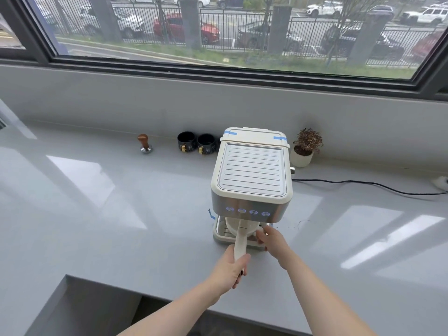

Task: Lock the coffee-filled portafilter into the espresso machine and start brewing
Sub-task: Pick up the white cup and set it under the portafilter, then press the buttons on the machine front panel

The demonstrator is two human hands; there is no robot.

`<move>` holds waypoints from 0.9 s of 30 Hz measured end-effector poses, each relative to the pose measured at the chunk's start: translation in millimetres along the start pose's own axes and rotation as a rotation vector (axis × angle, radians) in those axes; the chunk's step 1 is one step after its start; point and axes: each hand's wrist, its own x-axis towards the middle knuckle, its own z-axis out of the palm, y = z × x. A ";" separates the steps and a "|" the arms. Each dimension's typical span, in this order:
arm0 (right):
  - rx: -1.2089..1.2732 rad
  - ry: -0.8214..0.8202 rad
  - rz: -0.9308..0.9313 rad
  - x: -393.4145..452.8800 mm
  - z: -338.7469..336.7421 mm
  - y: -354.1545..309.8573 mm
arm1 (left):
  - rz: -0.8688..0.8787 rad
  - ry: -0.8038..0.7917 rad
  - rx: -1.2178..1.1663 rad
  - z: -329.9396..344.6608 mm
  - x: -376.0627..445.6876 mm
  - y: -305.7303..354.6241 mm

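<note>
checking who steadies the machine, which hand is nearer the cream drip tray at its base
Right. The right hand rests at the cream drip tray front right edge; the left hand is nearer the person, gripping the cream portafilter handle.

Glossy grey counter (121,202); espresso machine (252,170) seemingly cream plastic, brushed metal.

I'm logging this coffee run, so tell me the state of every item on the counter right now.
Espresso machine: four front lights lit.
Portafilter: under the machine's head, handle pointing at the person.
Left hand: gripping the handle.
Right hand: beside the portafilter.
Tamper: upright, unused.
Two black cups: upright, side by side.
Power cord: lying on the counter.
</note>
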 end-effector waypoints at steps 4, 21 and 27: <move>-0.028 0.000 -0.021 2.3 3.6 -11.7 | -0.005 -0.003 0.014 0.0 -0.7 1.2; 0.067 0.237 -0.030 -3.0 -11.8 -6.6 | -0.020 -0.025 0.070 -4.6 0.5 3.1; 0.163 0.378 -0.160 -21.3 -43.0 -20.2 | -0.014 0.002 0.165 -20.6 2.1 16.5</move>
